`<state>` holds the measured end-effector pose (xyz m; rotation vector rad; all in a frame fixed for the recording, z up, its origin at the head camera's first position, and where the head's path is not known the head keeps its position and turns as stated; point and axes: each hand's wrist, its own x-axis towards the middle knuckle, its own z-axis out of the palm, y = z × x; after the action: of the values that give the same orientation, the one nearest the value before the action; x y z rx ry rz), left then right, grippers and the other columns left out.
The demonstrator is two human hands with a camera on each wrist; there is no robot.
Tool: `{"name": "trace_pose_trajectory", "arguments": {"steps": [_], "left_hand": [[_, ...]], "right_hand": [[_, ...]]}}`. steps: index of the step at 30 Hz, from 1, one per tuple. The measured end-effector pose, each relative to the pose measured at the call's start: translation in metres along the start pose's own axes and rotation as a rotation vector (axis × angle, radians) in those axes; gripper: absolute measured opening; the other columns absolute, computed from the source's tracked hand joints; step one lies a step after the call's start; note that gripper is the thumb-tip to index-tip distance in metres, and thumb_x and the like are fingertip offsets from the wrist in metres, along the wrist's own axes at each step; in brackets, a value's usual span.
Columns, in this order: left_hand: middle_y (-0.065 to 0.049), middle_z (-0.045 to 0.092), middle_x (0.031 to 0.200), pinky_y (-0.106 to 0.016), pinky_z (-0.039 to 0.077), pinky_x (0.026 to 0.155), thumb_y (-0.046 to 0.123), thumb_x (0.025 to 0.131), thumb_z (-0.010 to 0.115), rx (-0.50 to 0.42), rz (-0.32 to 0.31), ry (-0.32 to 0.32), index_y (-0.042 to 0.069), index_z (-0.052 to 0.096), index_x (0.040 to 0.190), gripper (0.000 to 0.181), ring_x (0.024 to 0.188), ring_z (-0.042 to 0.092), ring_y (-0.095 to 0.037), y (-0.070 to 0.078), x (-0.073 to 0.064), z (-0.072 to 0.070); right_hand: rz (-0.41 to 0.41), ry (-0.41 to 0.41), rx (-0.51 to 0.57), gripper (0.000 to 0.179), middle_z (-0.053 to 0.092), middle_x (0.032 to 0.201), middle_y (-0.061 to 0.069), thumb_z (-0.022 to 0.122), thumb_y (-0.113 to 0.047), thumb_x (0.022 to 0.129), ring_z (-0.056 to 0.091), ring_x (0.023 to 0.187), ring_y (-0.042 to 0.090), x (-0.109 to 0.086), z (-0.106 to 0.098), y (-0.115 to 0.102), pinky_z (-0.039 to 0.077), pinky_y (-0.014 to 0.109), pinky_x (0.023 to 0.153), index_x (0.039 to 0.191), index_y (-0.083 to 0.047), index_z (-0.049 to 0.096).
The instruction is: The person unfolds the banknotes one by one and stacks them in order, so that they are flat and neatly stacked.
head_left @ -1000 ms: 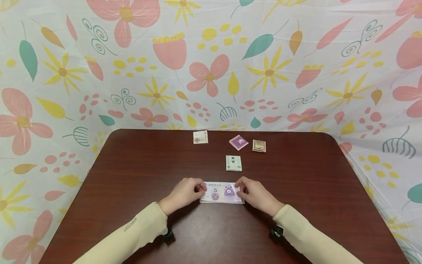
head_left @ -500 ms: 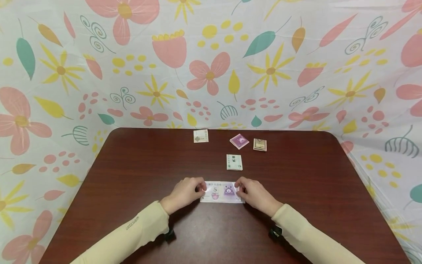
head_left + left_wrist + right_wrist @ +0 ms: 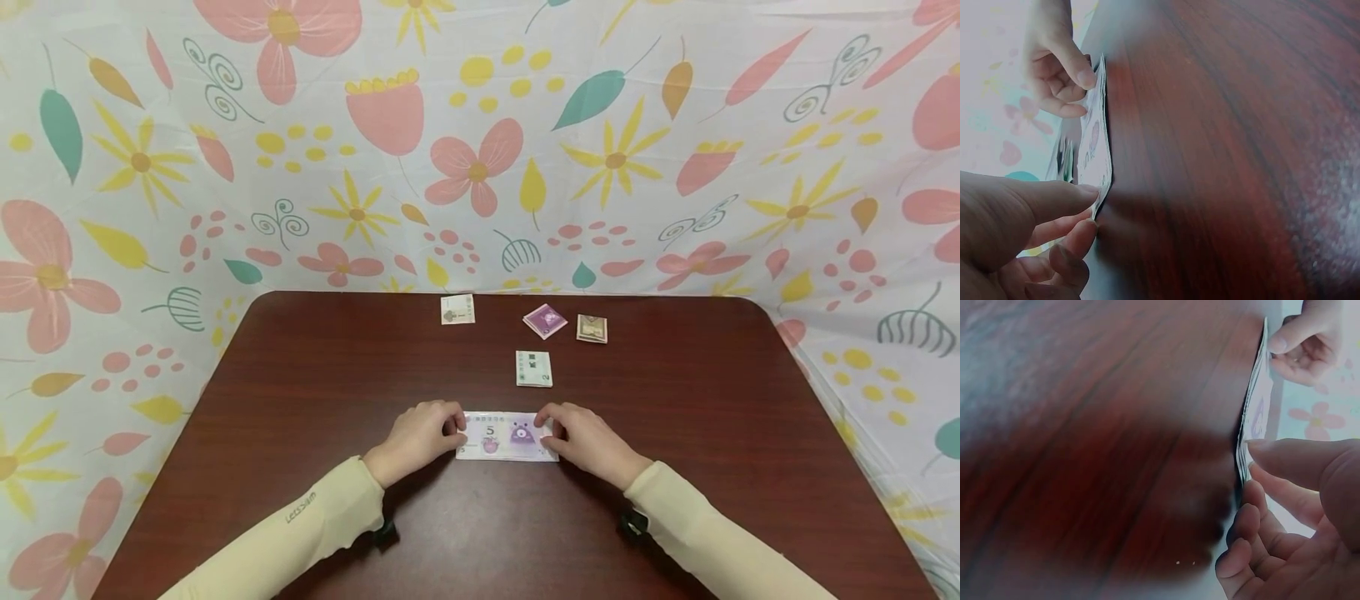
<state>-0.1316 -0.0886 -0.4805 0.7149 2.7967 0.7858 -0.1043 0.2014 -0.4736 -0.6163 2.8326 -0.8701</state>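
Note:
A small stack of play banknotes (image 3: 507, 450) lies across the front middle of the table, its top note printed with a 5 and a purple creature. My left hand (image 3: 420, 440) pinches the left end; in the left wrist view its thumb (image 3: 1066, 199) presses on the face of the stack, with a fingertip at the edge below. At the opposite end, my right hand (image 3: 588, 442) pinches the notes between thumb and fingers. Layered paper edges show along the near side of the stack (image 3: 1249, 403) in the right wrist view.
Beyond the stack sits a folded green note (image 3: 533, 369) marked 2. Farther back on the dark wooden table (image 3: 337, 350) are a pale note (image 3: 457, 309), a folded purple note (image 3: 545, 321) and a folded brown note (image 3: 592, 328). A flowered cloth (image 3: 480, 250) hangs behind.
The top note sat slightly askew, showing a strip of the one beneath along its near edge; now the edges lie nearly even. Both hands have stayed at the ends, with only slight finger shifts.

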Motion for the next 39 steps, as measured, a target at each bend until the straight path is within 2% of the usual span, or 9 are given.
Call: {"name": "trace_pose_trajectory", "arguments": {"steps": [8,14,22,27,30,35,39], "left_hand": [[0.008,0.064,0.081,-0.035,0.048,0.063,0.019,0.086,0.083,0.005,0.003,0.003,0.018,0.068,0.088,0.015,0.072,0.06,-0.009,0.002,-0.002,-0.001],[0.006,0.065,0.082,-0.035,0.048,0.063,0.018,0.087,0.083,-0.008,-0.001,0.0,0.017,0.068,0.088,0.015,0.072,0.06,-0.01,0.003,-0.002,-0.003],[0.007,0.064,0.081,-0.035,0.048,0.064,0.018,0.087,0.083,-0.007,-0.01,-0.001,0.018,0.068,0.088,0.015,0.073,0.06,-0.009,0.002,-0.001,-0.001],[0.008,0.064,0.081,-0.034,0.048,0.063,0.018,0.086,0.083,-0.007,-0.006,0.002,0.018,0.068,0.088,0.015,0.073,0.06,-0.009,0.002,-0.002,0.0],[0.008,0.063,0.081,-0.034,0.048,0.063,0.018,0.087,0.083,-0.009,-0.004,0.003,0.018,0.069,0.088,0.015,0.072,0.059,-0.009,0.002,-0.002,0.0],[0.008,0.063,0.079,-0.033,0.048,0.062,0.017,0.086,0.083,0.0,0.0,0.006,0.017,0.068,0.087,0.015,0.072,0.059,-0.008,0.002,-0.001,-0.001],[0.008,0.064,0.079,-0.032,0.047,0.062,0.017,0.086,0.083,0.004,0.009,0.005,0.017,0.068,0.088,0.015,0.071,0.059,-0.008,0.002,-0.001,-0.002]], "right_hand": [[-0.042,-0.008,-0.012,0.017,0.053,0.079,-0.009,0.078,-0.007,0.091,0.051,0.073,0.008,0.003,-0.006,0.007,0.045,0.027,0.067,0.105,-0.013,0.071],[-0.069,0.014,0.001,0.01,0.064,0.081,-0.008,0.076,-0.009,0.093,0.057,0.075,0.007,0.024,-0.022,0.018,0.05,0.03,0.07,0.103,-0.01,0.073],[0.04,0.048,-0.011,0.011,0.073,0.093,0.004,0.074,-0.011,0.096,0.065,0.084,0.018,0.063,-0.033,0.04,0.054,0.04,0.08,0.106,-0.007,0.074],[0.09,0.107,-0.03,0.014,0.071,0.093,0.008,0.075,-0.012,0.095,0.065,0.086,0.023,0.08,-0.029,0.045,0.053,0.044,0.08,0.107,-0.005,0.072],[0.104,0.125,-0.057,0.021,0.067,0.1,0.013,0.076,-0.013,0.094,0.065,0.092,0.03,0.087,-0.026,0.046,0.053,0.048,0.084,0.111,-0.003,0.07],[0.146,0.063,-0.106,0.036,0.058,0.123,0.024,0.076,-0.018,0.096,0.063,0.104,0.036,0.096,-0.023,0.046,0.052,0.054,0.093,0.125,0.0,0.066],[0.176,0.027,-0.106,0.035,0.053,0.13,0.027,0.075,-0.017,0.097,0.063,0.101,0.037,0.098,-0.023,0.044,0.052,0.055,0.092,0.126,0.0,0.065]]}}
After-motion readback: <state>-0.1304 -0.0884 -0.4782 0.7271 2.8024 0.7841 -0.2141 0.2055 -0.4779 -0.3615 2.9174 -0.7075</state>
